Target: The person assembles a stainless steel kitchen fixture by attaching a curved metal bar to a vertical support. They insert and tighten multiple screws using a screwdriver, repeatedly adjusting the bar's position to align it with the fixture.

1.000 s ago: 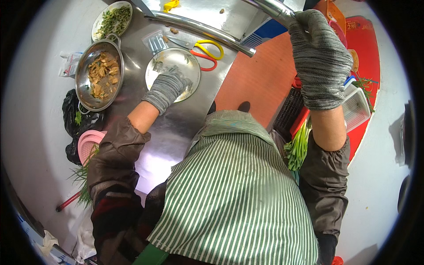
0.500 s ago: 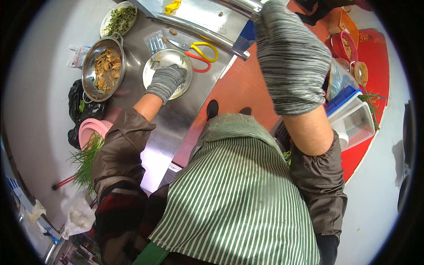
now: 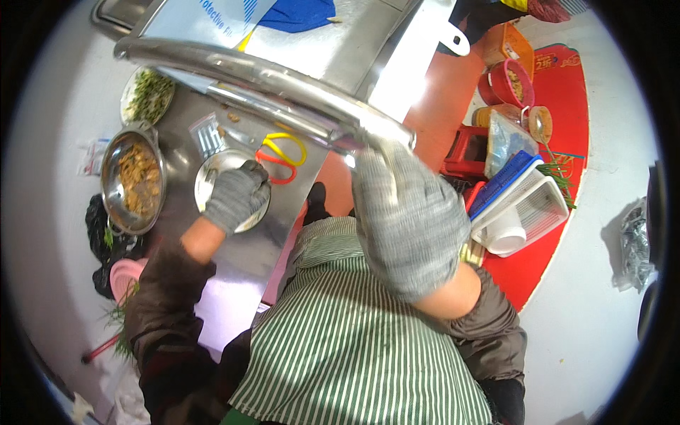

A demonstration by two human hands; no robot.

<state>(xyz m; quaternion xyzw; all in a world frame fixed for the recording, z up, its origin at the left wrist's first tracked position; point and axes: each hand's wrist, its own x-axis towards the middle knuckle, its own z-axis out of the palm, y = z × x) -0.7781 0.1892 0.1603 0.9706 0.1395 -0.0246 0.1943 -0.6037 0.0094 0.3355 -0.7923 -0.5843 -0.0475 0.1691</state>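
My right hand, in a grey knit glove, is closed round the end of a shiny metal tube handle. This handle runs across the front of a raised steel panel above the counter. My left hand, gloved alike, rests with curled fingers over a white plate and covers much of it. What its fingers hold, if anything, is hidden. Beside the plate lie scissors with one yellow and one red handle, and a small clear packet.
On the left are a steel colander with brown pieces, a plate of chopped greens, a black bag and a pink basket. At right, a red table bears white baskets and a pink bowl. Another person's sleeve shows far off.
My right hand has come down and leftward with the metal handle, which now spans the view above the plate. My left hand stays over the plate. The whole view has shifted.
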